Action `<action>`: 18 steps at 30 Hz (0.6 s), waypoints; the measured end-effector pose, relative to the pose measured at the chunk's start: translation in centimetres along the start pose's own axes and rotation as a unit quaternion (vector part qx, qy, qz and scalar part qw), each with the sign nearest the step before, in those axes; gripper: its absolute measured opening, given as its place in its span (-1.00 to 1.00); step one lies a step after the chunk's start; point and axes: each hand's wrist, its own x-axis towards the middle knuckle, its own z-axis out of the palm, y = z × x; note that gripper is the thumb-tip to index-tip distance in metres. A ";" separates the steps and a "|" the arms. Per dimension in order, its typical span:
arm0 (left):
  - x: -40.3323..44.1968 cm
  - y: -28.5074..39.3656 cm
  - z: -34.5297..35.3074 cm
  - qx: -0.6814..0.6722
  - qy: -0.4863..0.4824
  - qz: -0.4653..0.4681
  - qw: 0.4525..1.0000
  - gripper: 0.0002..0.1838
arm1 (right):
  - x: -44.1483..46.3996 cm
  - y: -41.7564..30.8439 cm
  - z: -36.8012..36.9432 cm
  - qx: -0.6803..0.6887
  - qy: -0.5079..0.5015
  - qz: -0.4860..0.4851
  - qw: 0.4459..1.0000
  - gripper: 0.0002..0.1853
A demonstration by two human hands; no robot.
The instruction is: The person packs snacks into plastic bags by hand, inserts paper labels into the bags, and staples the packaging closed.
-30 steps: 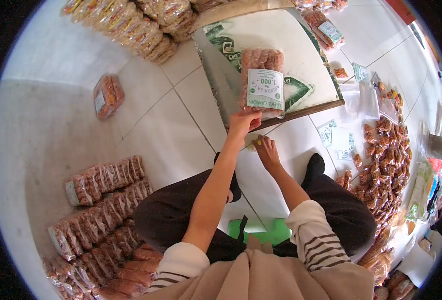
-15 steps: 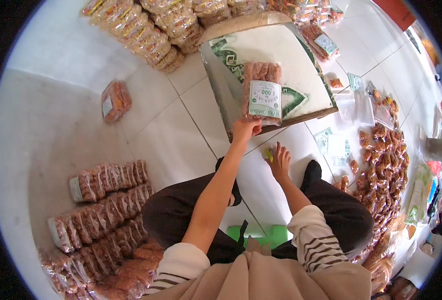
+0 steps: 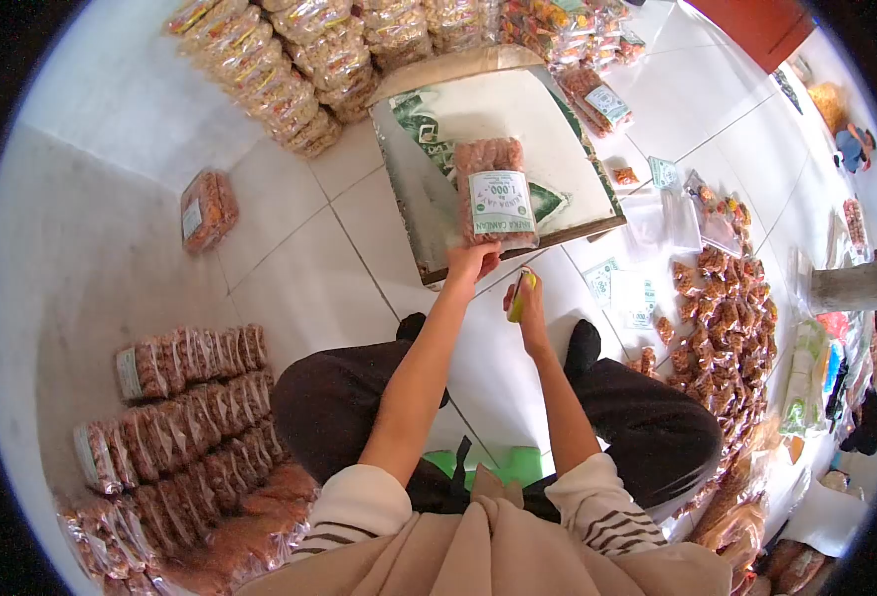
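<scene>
A clear plastic pack of brown snacks (image 3: 495, 189) with a white and green printed label lies on the box's pale top. My left hand (image 3: 470, 262) is closed on the near edge of this pack, fingers pinching the plastic. To its right, my right hand (image 3: 532, 308) is wrapped around a small yellow-green stapler (image 3: 523, 296), just off the box's near edge. The box (image 3: 409, 169) is worn, with green markings, and serves as the surface under the pack.
Stacked snack packs line the left (image 3: 190, 363) and the back (image 3: 260, 79). Several small snack bags (image 3: 727, 328) are heaped at the right, near printed labels (image 3: 637, 298) and clear plastic sleeves (image 3: 662, 223). One snack pack (image 3: 208, 211) lies alone at the left.
My right hand has picked the stapler up from the floor and raised it toward the box. My left hand still grips the pack's near edge. The view has shifted slightly.
</scene>
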 end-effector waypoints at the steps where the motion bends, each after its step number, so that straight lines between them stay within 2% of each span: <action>1: 0.3 -0.6 0.0 -0.008 -0.009 -0.007 1.000 -0.88 | 0.6 -0.1 -0.4 0.127 -0.049 0.056 0.989 -0.60; 2: 0.7 -1.2 -0.1 -0.015 -0.016 -0.015 1.000 -0.89 | 1.1 0.0 -0.5 0.151 -0.059 0.085 0.983 -0.51; 6: -0.6 -1.4 0.6 -0.016 0.006 -0.003 1.000 -0.89 | 0.7 -3.3 -0.2 0.111 -0.088 0.124 0.982 -0.55; 8: -0.8 -1.4 0.9 -0.011 0.012 0.008 1.000 -0.89 | 0.8 -4.0 0.0 0.201 -0.055 0.172 0.963 -0.59; 13: -1.4 -0.9 1.3 0.022 0.020 0.032 0.999 -0.89 | 1.6 -5.2 0.2 0.219 -0.053 0.179 0.958 -0.61; 15: -1.8 -0.8 1.5 0.073 0.032 0.015 0.997 -0.83 | 1.7 -5.4 0.6 0.221 -0.056 0.185 0.956 -0.60; 18: -1.9 -0.6 1.5 0.079 0.033 0.013 0.996 -0.79 | 2.0 -5.6 0.7 0.209 -0.024 0.183 0.960 -0.59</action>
